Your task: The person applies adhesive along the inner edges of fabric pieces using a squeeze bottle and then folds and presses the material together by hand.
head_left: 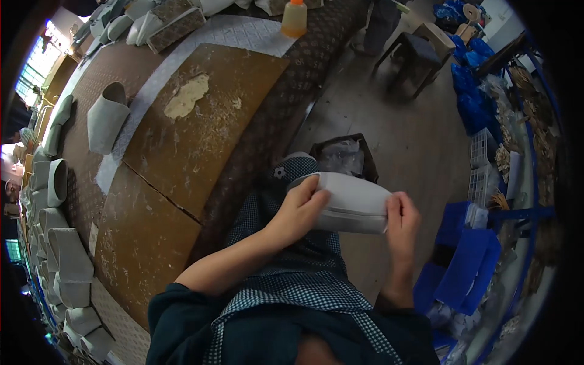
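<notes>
A pale grey, sleeve-like piece of sheet material (356, 198) is held out above my lap, with a seam or folded edge running along its lower side. My left hand (302, 207) grips its left end, thumb on top and the other fingers partly hidden behind it. At the opposite end, my right hand (403, 219) pinches the edge between thumb and fingers. Similar grey curved pieces stand on the table to my left, the closest being a single upright one (109, 118).
A worn brown board (201, 140) with a dried cream patch (187, 96) lies on the table. Towards its far end stands a bottle with an orange cap (295, 18). A lined bin (344, 157), a dark stool (413, 58) and blue crates (465, 267) are on the floor side.
</notes>
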The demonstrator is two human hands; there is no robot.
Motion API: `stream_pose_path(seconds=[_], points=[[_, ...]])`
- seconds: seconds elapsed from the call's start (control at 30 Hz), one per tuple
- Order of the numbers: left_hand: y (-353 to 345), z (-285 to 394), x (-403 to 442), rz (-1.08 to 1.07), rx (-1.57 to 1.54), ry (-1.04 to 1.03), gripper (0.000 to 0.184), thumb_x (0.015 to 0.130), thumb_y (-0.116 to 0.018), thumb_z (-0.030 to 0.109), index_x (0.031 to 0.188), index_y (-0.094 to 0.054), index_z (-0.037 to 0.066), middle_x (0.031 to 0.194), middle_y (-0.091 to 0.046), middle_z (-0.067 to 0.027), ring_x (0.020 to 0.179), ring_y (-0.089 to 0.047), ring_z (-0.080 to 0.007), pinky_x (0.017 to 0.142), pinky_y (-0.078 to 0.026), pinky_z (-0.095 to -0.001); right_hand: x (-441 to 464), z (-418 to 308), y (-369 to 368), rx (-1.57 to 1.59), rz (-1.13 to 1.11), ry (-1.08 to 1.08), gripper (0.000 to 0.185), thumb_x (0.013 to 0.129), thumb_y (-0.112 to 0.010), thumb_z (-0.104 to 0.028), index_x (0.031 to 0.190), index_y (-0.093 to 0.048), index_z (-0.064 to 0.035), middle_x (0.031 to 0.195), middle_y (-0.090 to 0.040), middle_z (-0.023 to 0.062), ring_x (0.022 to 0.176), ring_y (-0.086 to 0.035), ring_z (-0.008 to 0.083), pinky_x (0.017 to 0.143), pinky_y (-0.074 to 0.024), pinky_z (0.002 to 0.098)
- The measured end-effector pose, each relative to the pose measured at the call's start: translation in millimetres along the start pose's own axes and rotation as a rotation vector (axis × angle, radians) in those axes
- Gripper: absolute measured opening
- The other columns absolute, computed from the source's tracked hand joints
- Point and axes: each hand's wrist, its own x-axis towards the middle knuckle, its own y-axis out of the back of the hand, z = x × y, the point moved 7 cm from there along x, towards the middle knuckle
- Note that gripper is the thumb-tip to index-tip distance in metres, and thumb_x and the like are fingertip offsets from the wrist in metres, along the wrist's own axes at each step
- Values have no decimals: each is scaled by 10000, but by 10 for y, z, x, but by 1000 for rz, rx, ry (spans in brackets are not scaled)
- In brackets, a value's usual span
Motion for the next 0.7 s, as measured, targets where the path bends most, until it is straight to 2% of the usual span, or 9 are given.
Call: stream_pose_path(seconds=[0.03,0.07,0.13,0.2,0.3,0.47,0.6,0.67,0.7], points=[[31,-192,-84,19,-130,141,325,981,-502,255,1132,-548,-29,929,-594,-74,852,-544,-129,757,-463,-281,-60,23,-103,-16,-32,52,230,961,-558,-231,952,-608,-7,764,-587,138,667,-580,211,606,-451,337],[64,-379,-187,44,-256,284,350,980,-504,269,1154,-553,-31,961,-605,-88,879,-557,-148,788,-469,-294,-139,59,-237,-63,-39,71,237,953,-568,-245,945,-604,-11,774,-599,150,671,-594,246,600,-457,355],[193,-631,-337,102,-262,375,448,976,-535,328,1237,-546,-36,1054,-624,-121,959,-576,-183,838,-474,-309,-261,-64,-432,-151,-37,139,268,933,-596,-290,932,-586,-22,754,-616,168,658,-618,339,568,-466,396],[314,-733,-460,172,-276,439,494,973,-550,361,1263,-541,-38,1082,-629,-132,988,-578,-190,854,-473,-313,-287,-118,-607,-190,-119,187,286,929,-601,-308,928,-576,-22,713,-612,158,625,-617,344,553,-469,403],[477,-747,-392,241,-289,381,500,963,-574,370,1257,-564,-35,1031,-660,-116,951,-602,-171,858,-478,-306,-223,-171,-823,-60,-255,156,319,925,-610,-335,924,-565,-19,682,-622,163,613,-633,345,552,-481,410],[487,-576,-218,156,-277,207,385,960,-587,236,1250,-593,-18,1006,-693,-72,876,-651,-140,785,-511,-267,-147,15,-1255,244,-432,146,317,934,-597,-333,941,-573,-16,744,-654,182,675,-660,353,584,-497,405],[409,-481,-120,51,71,91,367,935,-587,169,1252,-587,-17,932,-708,-97,832,-671,-152,749,-522,-274,-132,169,-1684,258,-500,223,296,911,-618,-301,1006,-593,-21,789,-664,192,758,-659,387,669,-516,421],[339,-506,-47,-38,333,-28,325,912,-597,114,1217,-612,1,871,-711,-77,798,-673,-145,736,-526,-280,-106,425,-2047,-10,-668,248,297,874,-645,-282,1025,-607,-30,833,-679,170,811,-669,361,719,-519,421],[243,-345,-26,-80,503,-67,294,871,-603,92,1152,-634,9,804,-695,-116,736,-688,-191,679,-537,-322,-119,573,-2210,-148,-748,255,302,856,-659,-272,1035,-614,-34,855,-686,159,837,-673,348,744,-521,421]])
